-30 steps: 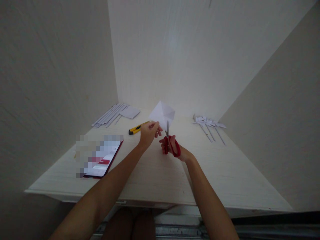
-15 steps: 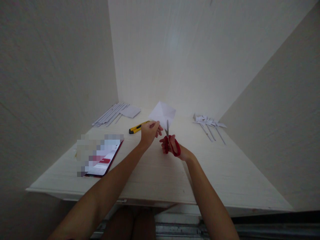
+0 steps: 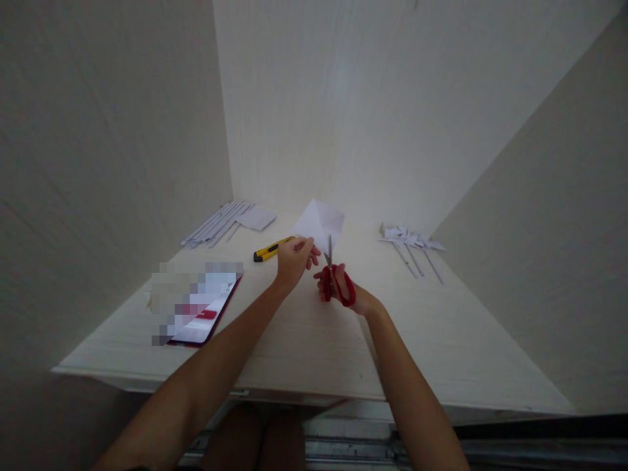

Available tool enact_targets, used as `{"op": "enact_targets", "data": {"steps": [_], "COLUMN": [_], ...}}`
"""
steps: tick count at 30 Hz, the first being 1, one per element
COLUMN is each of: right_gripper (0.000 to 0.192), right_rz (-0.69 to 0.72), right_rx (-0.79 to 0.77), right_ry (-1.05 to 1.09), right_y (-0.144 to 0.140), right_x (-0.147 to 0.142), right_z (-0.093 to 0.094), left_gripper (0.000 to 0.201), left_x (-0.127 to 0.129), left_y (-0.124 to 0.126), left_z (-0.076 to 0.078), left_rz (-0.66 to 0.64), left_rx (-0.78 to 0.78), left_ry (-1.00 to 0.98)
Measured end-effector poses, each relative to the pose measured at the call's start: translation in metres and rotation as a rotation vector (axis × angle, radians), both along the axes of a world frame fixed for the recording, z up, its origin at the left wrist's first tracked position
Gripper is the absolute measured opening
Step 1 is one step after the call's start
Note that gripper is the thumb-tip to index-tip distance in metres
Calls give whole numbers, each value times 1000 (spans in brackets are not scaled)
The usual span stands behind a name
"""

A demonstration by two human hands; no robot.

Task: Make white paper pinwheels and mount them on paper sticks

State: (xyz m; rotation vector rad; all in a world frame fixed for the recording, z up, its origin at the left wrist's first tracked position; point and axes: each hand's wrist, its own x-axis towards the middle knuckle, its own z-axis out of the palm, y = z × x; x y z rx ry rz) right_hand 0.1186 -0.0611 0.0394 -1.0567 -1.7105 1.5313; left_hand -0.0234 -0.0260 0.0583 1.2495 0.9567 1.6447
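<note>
Now right hand (image 3: pixel 343 291) grips scissors (image 3: pixel 333 278), blades pointing away into paper (image 3: pixel 321 222) pinched by left hand (image 3: pixel 293 261).

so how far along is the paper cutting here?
Done: finished paper pinwheels lie far right. In hand: left hand holds a creased white square; right hand works red scissors into its lower edge. Left: rolled paper sticks far left, unused.
</note>
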Motion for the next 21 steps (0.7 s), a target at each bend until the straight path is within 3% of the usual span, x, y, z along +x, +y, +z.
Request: {"op": "enact_targets", "data": {"steps": [21], "right_gripper": [72], "right_rz": [9], "right_rx": [-9], "right_ry": [22], "right_y": [1], "right_x": [-1], "right_z": [1], "left_gripper": [29], "left_x": [-1], "left_y": [0], "left_z": [-2], "left_rz": [-11], "left_rx": [49], "left_ry": [54]}}
